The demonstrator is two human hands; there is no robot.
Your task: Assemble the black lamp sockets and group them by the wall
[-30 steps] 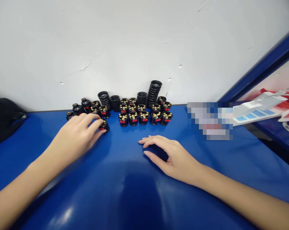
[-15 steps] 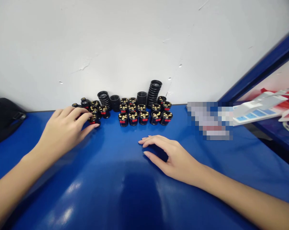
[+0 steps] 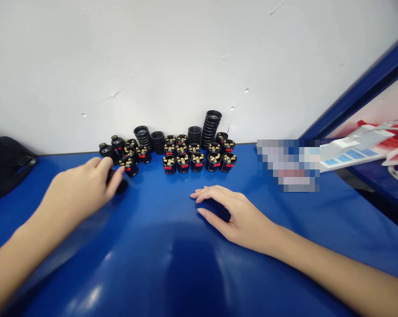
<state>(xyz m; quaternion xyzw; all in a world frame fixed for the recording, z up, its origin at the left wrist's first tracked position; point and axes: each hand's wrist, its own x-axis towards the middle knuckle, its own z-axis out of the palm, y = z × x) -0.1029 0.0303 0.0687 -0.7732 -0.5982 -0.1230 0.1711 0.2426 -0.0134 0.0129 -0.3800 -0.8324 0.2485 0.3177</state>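
Observation:
At the left, my left hand [image 3: 86, 187] is closed around a black lamp holder part [image 3: 121, 185], mostly hidden behind the thumb and fingers. Just beyond its fingertips stands a lamp holder [image 3: 129, 167] with brass contacts on top and a red clip. Behind the knuckles are black domed lamp holder caps [image 3: 108, 152] with brass-coloured tips. My right hand [image 3: 233, 215] rests over the table with fingers slightly curled, thumb apart, and nothing in it. Beyond it, lamp holder inserts [image 3: 198, 163] with brass contacts and red clips stand in rows.
Stacks of black threaded rings [image 3: 211, 130] stand against the white wall [image 3: 172, 66]. A black bag [image 3: 7, 167] lies at the left edge of the blue table [image 3: 146, 264]. To the right are a blurred-out object [image 3: 287, 167] and a white power strip [image 3: 350, 156] with cables.
My left hand has drawn back toward me and slightly left, now with a black lamp holder part in it. The domed caps behind it show more fully. My right hand has stayed put.

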